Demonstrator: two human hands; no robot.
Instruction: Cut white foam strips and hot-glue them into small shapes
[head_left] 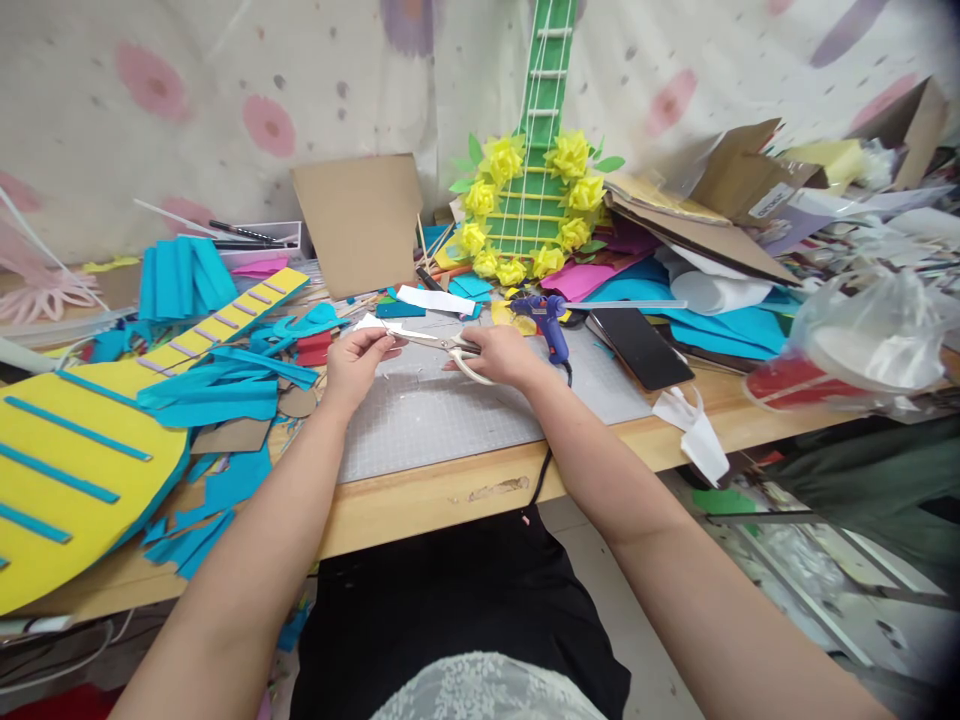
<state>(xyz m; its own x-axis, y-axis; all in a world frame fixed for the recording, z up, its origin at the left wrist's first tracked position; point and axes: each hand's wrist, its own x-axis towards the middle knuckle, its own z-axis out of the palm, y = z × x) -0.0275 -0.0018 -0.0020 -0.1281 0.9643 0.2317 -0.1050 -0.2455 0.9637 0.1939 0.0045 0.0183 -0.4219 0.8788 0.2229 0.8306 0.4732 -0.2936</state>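
My right hand [508,354] grips a pair of scissors with white handles [472,372]. The blades point left, toward my left hand [354,368]. Between the thumb and fingers of that left hand is a small white strip [369,322], probably paper, and the scissor tips lie close beside it; whether they touch it I cannot tell. Below both hands lies a grey cutting mat [442,425] with small white scraps. Just behind it is another white strip [435,300]. A blue glue gun [553,330] lies to the right of my right hand.
A green paper guitar [544,150] with yellow flowers leans at the back. On the left lies a yellow guitar shape [67,470] among blue paper scraps [217,390]. A black phone [637,345] and a bagged red-and-white tub [810,375] stand right. Cardboard [360,225] rests behind.
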